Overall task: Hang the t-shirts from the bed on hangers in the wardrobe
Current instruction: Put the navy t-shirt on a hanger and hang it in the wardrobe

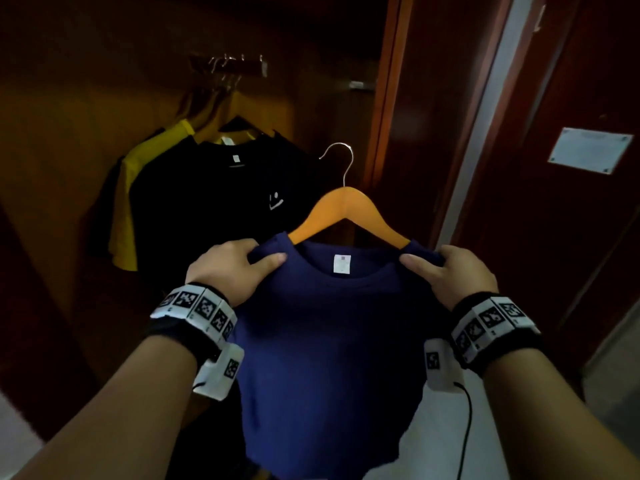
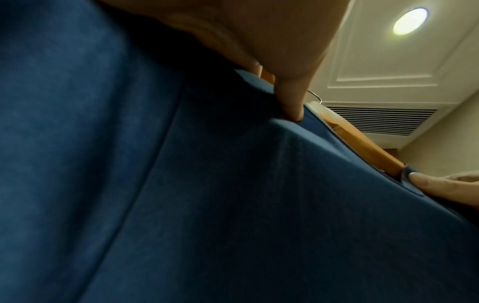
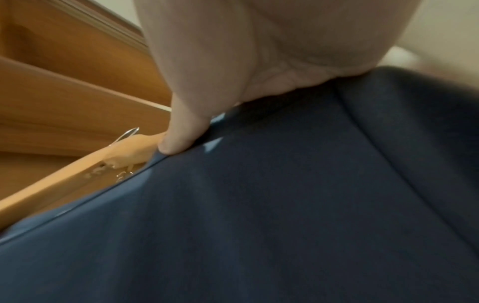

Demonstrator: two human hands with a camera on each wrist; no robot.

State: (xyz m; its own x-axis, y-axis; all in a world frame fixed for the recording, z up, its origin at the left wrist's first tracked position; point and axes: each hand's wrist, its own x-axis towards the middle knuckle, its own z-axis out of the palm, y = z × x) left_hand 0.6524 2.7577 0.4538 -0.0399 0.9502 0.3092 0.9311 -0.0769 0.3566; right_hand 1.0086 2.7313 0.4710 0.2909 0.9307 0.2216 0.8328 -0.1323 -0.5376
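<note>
Both hands, left (image 1: 230, 268) and right (image 1: 460, 275), pinch the navy t-shirt (image 1: 332, 341) onto its wooden hanger (image 1: 346, 209); next, hooking it on the wardrobe rail (image 1: 228, 62)

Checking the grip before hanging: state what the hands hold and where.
Both hold the navy t-shirt on its wooden hanger: left hand pinches the left shoulder, right hand the right.

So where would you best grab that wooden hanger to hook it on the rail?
Probably the wooden hanger at its bare peak, just under the metal hook, coming from above. The arms are covered by the blue t-shirt, which both hands pinch at the shoulders.
</note>
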